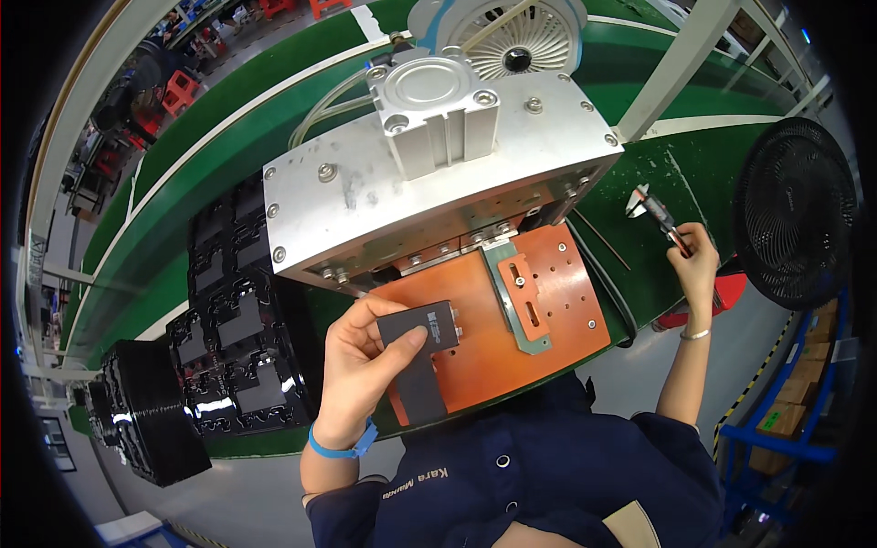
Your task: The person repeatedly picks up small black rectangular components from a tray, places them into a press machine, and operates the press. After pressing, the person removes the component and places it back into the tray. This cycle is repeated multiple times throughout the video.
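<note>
My left hand (359, 365) pinches a flat dark grey rectangular piece (416, 321) between thumb and fingers, with small metal tabs along its right edge. It is held over the orange plate (484, 384). Just below it, a dark strip (422, 395) extends toward the plate's near edge. Off to the right, my right hand (696, 265) is closed round the end of a caliper (660, 219), whose metal jaws point up and left, away from me. On the plate's right half sits a green bar with an orange slotted block (523, 297) bolted on it.
Behind the plate stands a metal press (356, 192) topped by a cylinder (438, 114). Stacked black trays (242, 338) hold dark pieces at the left. A white fan (521, 46) is at the back, a black fan (795, 215) at the right. A thin rod (603, 239) lies on the green bench.
</note>
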### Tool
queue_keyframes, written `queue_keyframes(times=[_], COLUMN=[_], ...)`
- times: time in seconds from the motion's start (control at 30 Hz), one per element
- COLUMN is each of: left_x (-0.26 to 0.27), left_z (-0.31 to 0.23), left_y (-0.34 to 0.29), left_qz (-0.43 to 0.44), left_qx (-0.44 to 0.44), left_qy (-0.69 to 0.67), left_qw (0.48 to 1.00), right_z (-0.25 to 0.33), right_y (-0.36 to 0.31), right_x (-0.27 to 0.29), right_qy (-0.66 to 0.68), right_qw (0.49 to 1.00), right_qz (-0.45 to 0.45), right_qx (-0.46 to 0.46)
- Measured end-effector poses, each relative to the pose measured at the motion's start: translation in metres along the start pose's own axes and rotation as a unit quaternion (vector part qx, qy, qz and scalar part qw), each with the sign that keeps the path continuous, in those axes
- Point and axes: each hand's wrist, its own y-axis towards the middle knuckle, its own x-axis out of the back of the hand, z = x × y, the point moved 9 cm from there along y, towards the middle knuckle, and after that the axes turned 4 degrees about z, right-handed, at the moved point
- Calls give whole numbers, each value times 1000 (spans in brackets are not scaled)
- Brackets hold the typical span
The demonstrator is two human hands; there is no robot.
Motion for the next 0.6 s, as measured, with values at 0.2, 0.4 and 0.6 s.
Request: queue_keyframes(times=[0.2,0.4,0.6], left_x=[-10,-13,-10], left_z=[6,8,10], left_y=[2,0,-1], left_qz=[16,18,28], left_qx=[43,43,41], left_qy=[-3,-14,2], left_qw=[999,999,999], right_z=[142,242,257], right_y=[-37,-53,-58], right_x=[27,-12,-28], right_qy=[164,184,194], right_qw=[975,925,906], right_qz=[29,89,92], right_qx=[145,320,366])
